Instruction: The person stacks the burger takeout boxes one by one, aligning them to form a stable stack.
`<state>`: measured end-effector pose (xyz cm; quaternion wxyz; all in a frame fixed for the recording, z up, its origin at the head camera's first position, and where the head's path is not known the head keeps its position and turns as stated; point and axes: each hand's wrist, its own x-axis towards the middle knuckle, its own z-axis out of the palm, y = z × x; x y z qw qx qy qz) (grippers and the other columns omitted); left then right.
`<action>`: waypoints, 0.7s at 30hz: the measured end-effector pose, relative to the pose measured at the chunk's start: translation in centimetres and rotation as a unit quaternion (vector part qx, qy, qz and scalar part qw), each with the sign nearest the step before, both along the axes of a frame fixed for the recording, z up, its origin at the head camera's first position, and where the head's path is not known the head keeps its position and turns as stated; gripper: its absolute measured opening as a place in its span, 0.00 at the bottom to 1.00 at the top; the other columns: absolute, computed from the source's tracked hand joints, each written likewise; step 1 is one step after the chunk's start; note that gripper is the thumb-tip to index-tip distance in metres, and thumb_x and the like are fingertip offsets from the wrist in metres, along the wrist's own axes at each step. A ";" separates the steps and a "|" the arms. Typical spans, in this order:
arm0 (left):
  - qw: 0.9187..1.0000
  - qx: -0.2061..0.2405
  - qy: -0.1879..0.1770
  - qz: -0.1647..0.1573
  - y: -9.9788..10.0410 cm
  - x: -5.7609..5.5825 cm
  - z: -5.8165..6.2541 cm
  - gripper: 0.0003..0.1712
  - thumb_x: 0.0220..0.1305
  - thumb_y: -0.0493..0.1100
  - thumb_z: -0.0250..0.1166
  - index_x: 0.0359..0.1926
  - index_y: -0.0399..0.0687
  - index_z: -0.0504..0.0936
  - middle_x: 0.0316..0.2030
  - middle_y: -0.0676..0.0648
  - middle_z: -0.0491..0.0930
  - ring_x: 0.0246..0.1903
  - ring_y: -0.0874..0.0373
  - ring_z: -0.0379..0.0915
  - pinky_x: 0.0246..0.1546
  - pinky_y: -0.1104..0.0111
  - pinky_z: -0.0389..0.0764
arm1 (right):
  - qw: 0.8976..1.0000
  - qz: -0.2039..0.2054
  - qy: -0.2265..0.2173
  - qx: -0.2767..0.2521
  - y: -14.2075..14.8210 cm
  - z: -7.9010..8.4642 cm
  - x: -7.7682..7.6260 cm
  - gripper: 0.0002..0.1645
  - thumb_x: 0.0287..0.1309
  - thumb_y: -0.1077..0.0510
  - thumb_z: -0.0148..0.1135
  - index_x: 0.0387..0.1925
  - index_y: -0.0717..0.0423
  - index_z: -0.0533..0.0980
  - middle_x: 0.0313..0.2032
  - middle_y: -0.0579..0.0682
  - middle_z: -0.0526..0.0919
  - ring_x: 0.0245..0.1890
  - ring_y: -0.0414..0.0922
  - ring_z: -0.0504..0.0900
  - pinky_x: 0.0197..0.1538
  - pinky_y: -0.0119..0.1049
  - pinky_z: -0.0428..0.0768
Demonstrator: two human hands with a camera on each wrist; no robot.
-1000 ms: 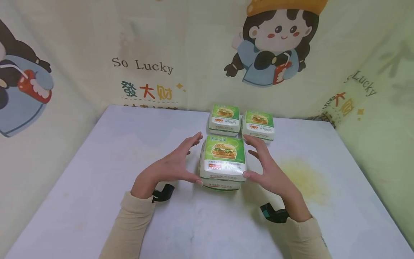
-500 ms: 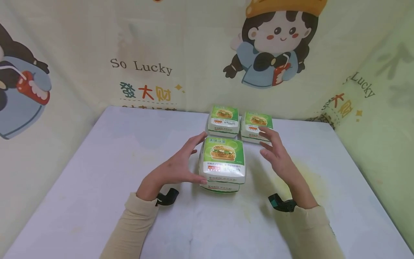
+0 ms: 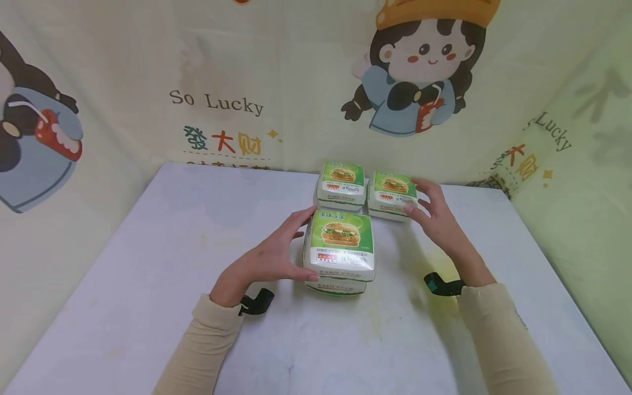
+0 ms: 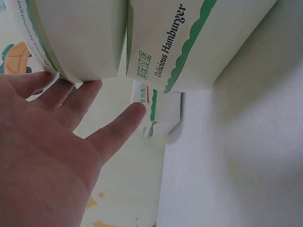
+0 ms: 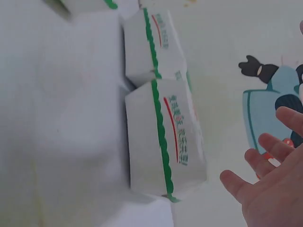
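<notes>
One upper hamburger box (image 3: 340,238) sits on a lower hamburger box (image 3: 340,286) on the tabletop (image 3: 306,351), with a rear-left box (image 3: 342,184) and a rear-right box (image 3: 391,197) just behind, all closed and hiding their contents. The right hand (image 3: 441,225), beside the upper hamburger box a second ago, is now just beside the rear-right box, its grip spread and holding nothing. The left hand (image 3: 266,257) stays at the upper hamburger box's left side, its grip spread too, lightly touching it.
</notes>
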<state>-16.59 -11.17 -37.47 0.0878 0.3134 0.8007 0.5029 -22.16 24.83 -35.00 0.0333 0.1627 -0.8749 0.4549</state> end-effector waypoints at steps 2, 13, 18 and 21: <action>1.000 0.002 0.003 0.001 0.0 0.0 0.0 0.69 0.43 0.51 0.82 0.78 0.65 0.44 0.73 0.55 0.52 0.72 0.58 0.52 0.71 0.51 0.66 | 1.000 -0.005 -0.006 0.007 0.4 0.0 -0.5 0.42 0.68 0.54 0.57 0.76 0.54 0.49 0.75 0.58 0.47 0.75 0.60 0.47 0.73 0.65 0.54; 1.000 0.011 0.011 0.001 0.2 0.1 -0.2 0.68 0.44 0.51 0.82 0.78 0.64 0.45 0.73 0.56 0.53 0.72 0.59 0.53 0.71 0.56 0.67 | 0.995 -0.042 -0.057 0.076 1.5 -0.7 -2.8 0.51 0.65 0.41 0.59 0.78 0.51 0.44 0.77 0.59 0.42 0.76 0.62 0.44 0.74 0.67 0.52; 1.000 0.010 0.000 -0.005 0.3 0.2 -0.2 0.69 0.44 0.51 0.82 0.79 0.62 0.44 0.74 0.56 0.52 0.72 0.59 0.53 0.71 0.56 0.67 | 0.988 -0.063 -0.109 0.090 2.0 -1.1 -4.1 0.56 0.63 0.36 0.59 0.79 0.49 0.39 0.78 0.58 0.37 0.77 0.62 0.42 0.74 0.66 0.52; 1.000 0.005 -0.008 -0.003 0.3 0.2 -0.2 0.69 0.43 0.51 0.82 0.78 0.62 0.44 0.73 0.56 0.52 0.72 0.59 0.53 0.71 0.56 0.67 | 0.984 -0.069 -0.133 0.099 2.1 -1.3 -4.8 0.59 0.62 0.34 0.59 0.79 0.48 0.37 0.78 0.58 0.35 0.77 0.62 0.42 0.74 0.66 0.52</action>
